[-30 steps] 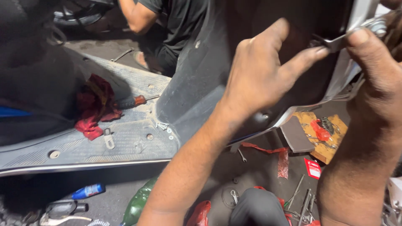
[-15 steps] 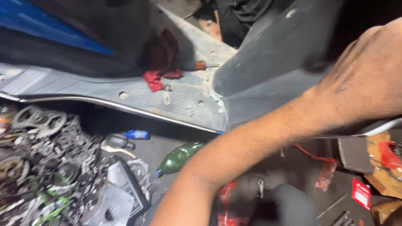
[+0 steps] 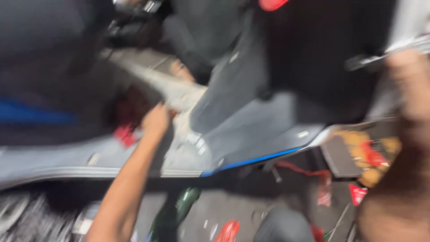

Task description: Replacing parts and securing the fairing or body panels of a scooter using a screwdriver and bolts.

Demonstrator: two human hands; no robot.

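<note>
Strong blur hides fine details. The left hand [image 3: 156, 120] reaches onto the grey scooter floorboard [image 3: 251, 134], beside the red rag [image 3: 124, 134]; its grip cannot be told. The right hand [image 3: 410, 85], cut at the frame edge, touches a metal bar [image 3: 380, 56].

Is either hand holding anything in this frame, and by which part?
The left hand reaches onto the grey footboard beside the red rag; blur hides any hold. The right hand is up at a metal piece; a grip cannot be told.
</note>
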